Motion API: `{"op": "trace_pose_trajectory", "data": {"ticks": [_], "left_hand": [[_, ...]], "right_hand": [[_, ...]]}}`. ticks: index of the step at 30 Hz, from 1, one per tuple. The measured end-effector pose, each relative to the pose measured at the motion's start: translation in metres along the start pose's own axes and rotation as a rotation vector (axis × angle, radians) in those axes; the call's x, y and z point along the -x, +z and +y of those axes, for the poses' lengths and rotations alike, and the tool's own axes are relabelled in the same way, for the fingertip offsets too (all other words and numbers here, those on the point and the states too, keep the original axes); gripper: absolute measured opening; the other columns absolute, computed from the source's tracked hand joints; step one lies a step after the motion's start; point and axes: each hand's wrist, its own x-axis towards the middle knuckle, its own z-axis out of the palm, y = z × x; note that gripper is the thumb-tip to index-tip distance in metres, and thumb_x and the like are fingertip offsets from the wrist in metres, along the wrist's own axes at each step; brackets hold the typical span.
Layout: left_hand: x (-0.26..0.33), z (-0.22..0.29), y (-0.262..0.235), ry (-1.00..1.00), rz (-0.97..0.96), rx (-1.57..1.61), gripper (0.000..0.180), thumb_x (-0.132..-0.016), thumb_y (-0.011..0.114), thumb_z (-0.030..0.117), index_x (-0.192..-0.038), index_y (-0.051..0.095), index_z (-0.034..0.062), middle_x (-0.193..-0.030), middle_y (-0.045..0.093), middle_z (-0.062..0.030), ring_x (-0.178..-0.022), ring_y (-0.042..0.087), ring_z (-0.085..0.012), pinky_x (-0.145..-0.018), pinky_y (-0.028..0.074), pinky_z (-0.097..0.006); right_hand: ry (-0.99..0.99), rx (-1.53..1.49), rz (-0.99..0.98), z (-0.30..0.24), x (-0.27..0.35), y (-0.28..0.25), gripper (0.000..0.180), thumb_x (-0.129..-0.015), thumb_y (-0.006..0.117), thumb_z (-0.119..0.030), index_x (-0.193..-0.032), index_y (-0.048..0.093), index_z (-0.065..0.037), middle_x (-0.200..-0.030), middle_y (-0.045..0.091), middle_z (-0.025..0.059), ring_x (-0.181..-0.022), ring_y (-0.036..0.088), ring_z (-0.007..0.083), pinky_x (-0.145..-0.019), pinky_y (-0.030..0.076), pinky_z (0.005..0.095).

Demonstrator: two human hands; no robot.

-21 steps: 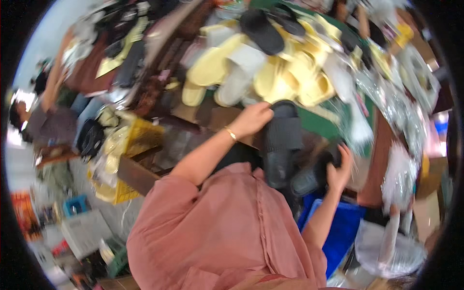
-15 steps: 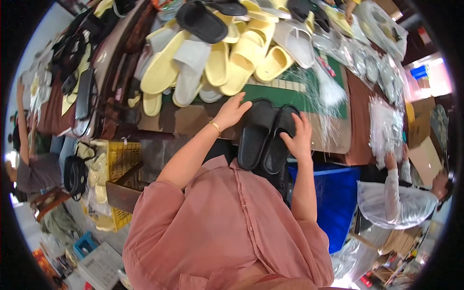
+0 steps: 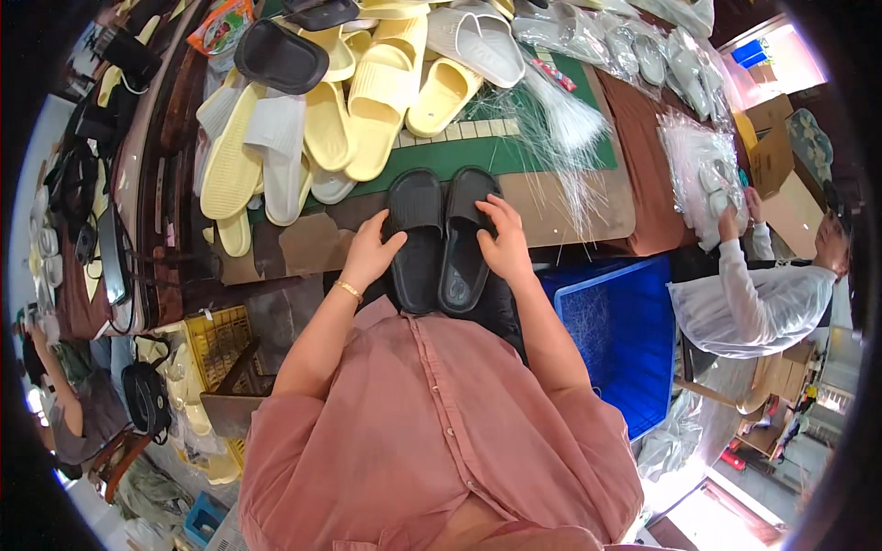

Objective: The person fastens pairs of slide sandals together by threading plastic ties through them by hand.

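Two black slide slippers lie side by side in front of my chest, at the table's near edge, with toe ends pointing away from me. My left hand (image 3: 369, 250) is at the outer side of the left slipper (image 3: 415, 262), thumb and fingers apart, the thumb by the strap's edge. At the outer side of the right slipper (image 3: 465, 262) is my right hand (image 3: 505, 241), its fingers spread by the strap. Neither hand is wrapped round a slipper. Whether the fingertips press on them I cannot tell.
Yellow slippers (image 3: 377, 119), grey ones and black ones pile up beyond. White plastic strands (image 3: 565, 119) lie on the green mat (image 3: 597, 138). A blue bin (image 3: 657, 312) stands at right, a yellow crate (image 3: 219, 335) at left. Another person (image 3: 763, 303) handles bagged slippers (image 3: 703, 174) at far right.
My view has turned. The black slippers, slanted before, now stand straighter and more level with each other. My left hand has come from the toe end down to the left slipper's side.
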Motion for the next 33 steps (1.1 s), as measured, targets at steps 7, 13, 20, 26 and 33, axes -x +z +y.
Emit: {"op": "trace_pose_trajectory", "data": {"ticks": [7, 13, 20, 26, 33], "left_hand": [[0.016, 0.041, -0.026, 0.112, 0.042, 0.194, 0.050, -0.081, 0.067, 0.013, -0.127, 0.050, 0.0025, -0.120, 0.053, -0.0124, -0.103, 0.055, -0.0204, -0.081, 0.049, -0.030], [0.073, 0.164, -0.093, 0.490, -0.158, 0.773, 0.038, -0.087, 0.059, 0.010, -0.124, 0.052, 0.0031, -0.126, 0.052, -0.0139, -0.109, 0.053, -0.0222, -0.089, 0.045, -0.033], [0.131, 0.238, -0.132, 1.057, -0.210, 1.002, 0.019, -0.087, 0.061, 0.028, -0.100, 0.062, 0.0143, -0.105, 0.058, -0.0095, -0.085, 0.055, -0.0223, -0.070, 0.048, -0.035], [0.174, 0.293, -0.102, 0.797, -0.050, 1.337, 0.009, -0.087, 0.064, 0.025, -0.086, 0.070, 0.0307, -0.096, 0.061, -0.0031, -0.093, 0.047, -0.0183, -0.080, 0.040, -0.030], [0.171, 0.287, -0.120, 0.747, -0.035, 1.330, 0.015, -0.088, 0.062, 0.021, -0.075, 0.066, 0.0280, -0.089, 0.062, 0.0034, -0.085, 0.049, -0.0157, -0.077, 0.039, -0.028]], "right_hand": [[0.232, -0.057, 0.308, 0.040, -0.021, -0.023, 0.034, -0.076, 0.069, -0.021, -0.104, 0.063, -0.002, -0.097, 0.061, 0.0148, -0.084, 0.059, 0.0265, -0.079, 0.048, 0.0372], [0.276, 0.182, 0.345, 0.090, -0.041, -0.037, 0.029, -0.077, 0.066, -0.019, -0.100, 0.064, -0.002, -0.095, 0.061, 0.0163, -0.083, 0.059, 0.0293, -0.075, 0.049, 0.0391], [0.221, 0.049, 0.192, 0.056, -0.054, -0.015, 0.032, -0.077, 0.067, -0.022, -0.101, 0.063, -0.001, -0.093, 0.064, 0.0150, -0.087, 0.060, 0.0305, -0.079, 0.048, 0.0396], [0.014, 0.121, -0.020, 0.033, -0.043, -0.005, 0.070, -0.067, 0.075, -0.036, -0.125, 0.052, -0.006, -0.128, 0.048, 0.0162, -0.118, 0.043, 0.0362, -0.100, 0.034, 0.0448], [-0.100, 0.292, -0.135, 0.010, -0.031, -0.013, 0.071, -0.064, 0.075, -0.026, -0.128, 0.049, -0.011, -0.131, 0.045, 0.0151, -0.121, 0.040, 0.0372, -0.100, 0.035, 0.0444]]}}
